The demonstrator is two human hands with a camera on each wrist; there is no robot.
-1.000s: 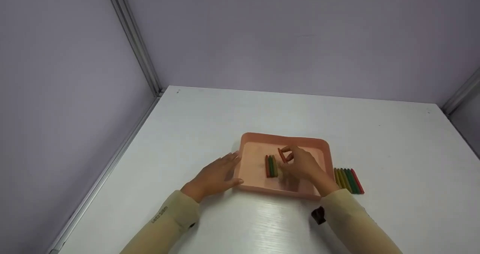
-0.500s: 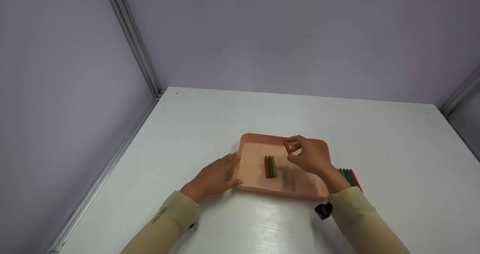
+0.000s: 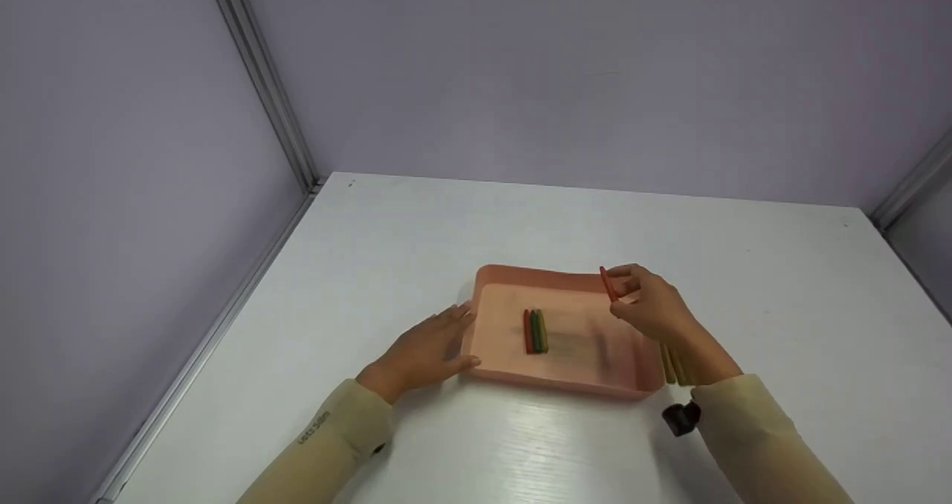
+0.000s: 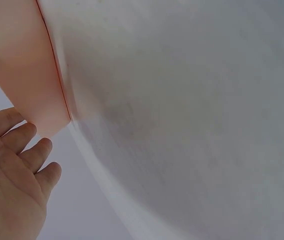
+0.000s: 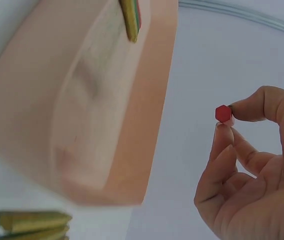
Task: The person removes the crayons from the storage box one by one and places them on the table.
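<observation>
Red crayon (image 3: 608, 284) is being pinched by the right hand (image 3: 651, 309) and carried off the pink tray (image 3: 565, 278), suggesting removal; the left hand (image 3: 428, 348), fingers relaxed, is resting against its edge.

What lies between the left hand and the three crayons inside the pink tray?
Only the pink plastic tray rim and bare floor, head view, between left hand and crayons.
</observation>
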